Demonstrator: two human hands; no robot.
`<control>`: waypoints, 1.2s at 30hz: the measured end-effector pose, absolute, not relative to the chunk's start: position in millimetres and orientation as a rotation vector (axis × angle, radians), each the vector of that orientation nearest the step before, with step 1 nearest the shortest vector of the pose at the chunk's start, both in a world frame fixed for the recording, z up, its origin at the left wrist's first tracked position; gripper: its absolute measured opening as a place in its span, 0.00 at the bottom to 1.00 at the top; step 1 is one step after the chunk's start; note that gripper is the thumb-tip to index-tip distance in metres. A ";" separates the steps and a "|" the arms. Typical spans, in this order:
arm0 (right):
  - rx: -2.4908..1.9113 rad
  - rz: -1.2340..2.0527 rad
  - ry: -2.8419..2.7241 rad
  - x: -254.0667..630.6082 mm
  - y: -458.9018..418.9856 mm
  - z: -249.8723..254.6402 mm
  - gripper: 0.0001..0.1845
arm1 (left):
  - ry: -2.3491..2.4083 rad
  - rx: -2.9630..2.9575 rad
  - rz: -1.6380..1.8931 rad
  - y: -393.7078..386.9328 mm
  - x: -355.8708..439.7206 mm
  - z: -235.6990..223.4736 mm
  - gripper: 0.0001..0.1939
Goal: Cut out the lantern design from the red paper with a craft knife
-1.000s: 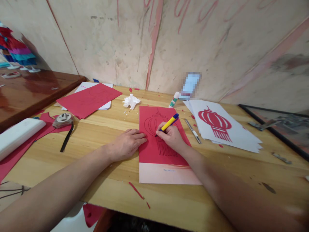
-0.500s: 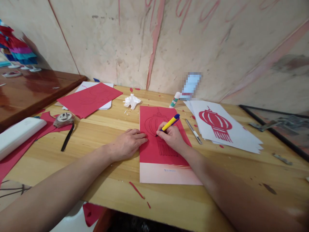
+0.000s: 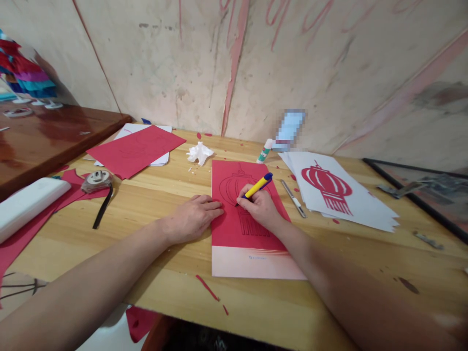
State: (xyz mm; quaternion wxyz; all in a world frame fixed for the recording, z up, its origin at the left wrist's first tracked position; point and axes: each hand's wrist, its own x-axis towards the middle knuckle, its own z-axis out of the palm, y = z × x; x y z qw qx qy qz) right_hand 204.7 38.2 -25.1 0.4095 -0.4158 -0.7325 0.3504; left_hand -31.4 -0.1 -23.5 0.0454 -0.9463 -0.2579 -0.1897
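My right hand [image 3: 260, 208] grips a yellow and blue pen [image 3: 259, 186], its tip down on a sheet of red paper [image 3: 226, 226]. A lantern with a fringe is outlined in dark lines on that sheet. Under the red paper lies a pale pad [image 3: 237, 265], showing at the near edge with small blue writing. My left hand [image 3: 193, 217] rests flat, fingers stretched, its fingertips touching the red paper's left edge. To the right, a craft knife [image 3: 293, 199] lies beside white sheets [image 3: 361, 214] that bear a cut-out red paper lantern [image 3: 325, 181].
Behind the red sheet stand a glue stick [image 3: 264, 151], a blurred-out phone [image 3: 289, 127] and crumpled tissue [image 3: 200, 153]. Leftward are another red sheet [image 3: 146, 151], a tape measure [image 3: 96, 181] and a white case [image 3: 32, 204]. A black-edged frame [image 3: 413, 200] lies far right. Red scraps [image 3: 207, 287] dot the table.
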 end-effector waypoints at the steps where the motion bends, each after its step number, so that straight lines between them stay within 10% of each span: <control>1: -1.048 0.878 -1.849 204.9 38.5 -25.3 0.07 | -0.784 -2.885 -0.583 0.1 -31.4 -23.7 0.18; 36: -0.974 0.879 -1.902 205.3 40.5 -31.6 0.06 | -0.779 -2.896 -0.576 0.3 -30.7 -23.0 0.18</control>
